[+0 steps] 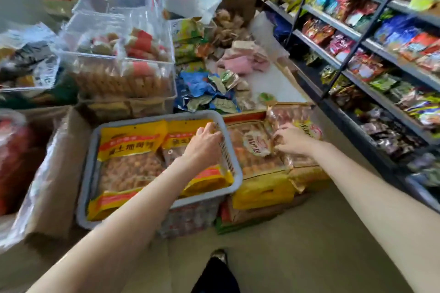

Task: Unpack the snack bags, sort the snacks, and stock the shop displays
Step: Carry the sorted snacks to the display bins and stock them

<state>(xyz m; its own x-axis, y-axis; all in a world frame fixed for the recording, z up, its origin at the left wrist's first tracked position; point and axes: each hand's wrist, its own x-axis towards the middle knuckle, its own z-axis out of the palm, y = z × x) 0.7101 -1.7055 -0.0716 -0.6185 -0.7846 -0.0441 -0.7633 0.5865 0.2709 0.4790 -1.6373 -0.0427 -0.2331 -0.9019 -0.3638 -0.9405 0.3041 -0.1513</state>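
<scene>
Head view: left hand (pixel 206 138) curled over the far rim of the grey basket (pixel 234 175), center frame, likely steadying it. Right hand (pixel 291 139) pinches a clear snack pack (pixel 259 145) atop the box (pixel 262 188) center right, apparently lifting it for sorting.

yellow snack bags (pixel 133 150) flat in grey basket (pixel 234 173), clear bread pkgs (pixel 257 147) beside

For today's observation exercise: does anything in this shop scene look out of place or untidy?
Yes. Small wrapped snacks lie in loose heaps on the floor beside the shelves, not in a bin. The grey basket of yellow snack bags sits perched on other packs, not on the floor.
</scene>
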